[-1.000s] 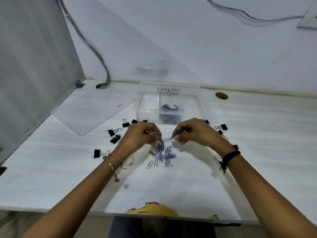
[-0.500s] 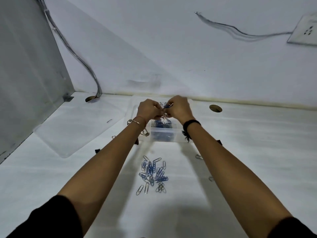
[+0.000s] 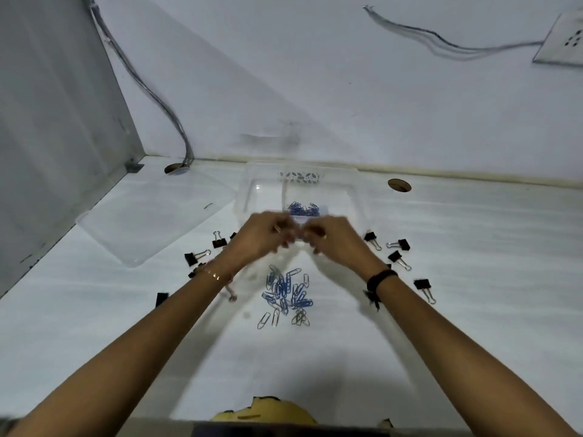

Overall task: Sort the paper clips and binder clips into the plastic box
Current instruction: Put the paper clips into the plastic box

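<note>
Clear plastic box [image 3: 356,197] sits toward the back edge of the desk [image 3: 473,279], lid off; its lid [image 3: 151,222] lies flat to the left, near the back-left corner, presumably set aside to keep the opening free. A divider splits the box; a small heap of blue paper clips in the box [image 3: 303,209] lies in the right compartment, while the left compartment looks bare. Left hand [image 3: 262,236] and right hand [image 3: 332,239] are close together just in front of the box's near wall, fingers curled inward. Both are motion-blurred, so I cannot tell whether either pinches a clip or is empty. Loose pile of paper clips [image 3: 285,294], blue and silver mixed, rests on the desk just nearer the front edge than the hands, between the forearms, handy for both. Black binder clips are scattered in two groups: left binder clips [image 3: 197,257] beside the left wrist, right binder clips [image 3: 399,255] beside the right wrist. None appear in the box. Judgement: sorting is early, paper clips first, with most of the pile and every binder clip still to go.
</note>
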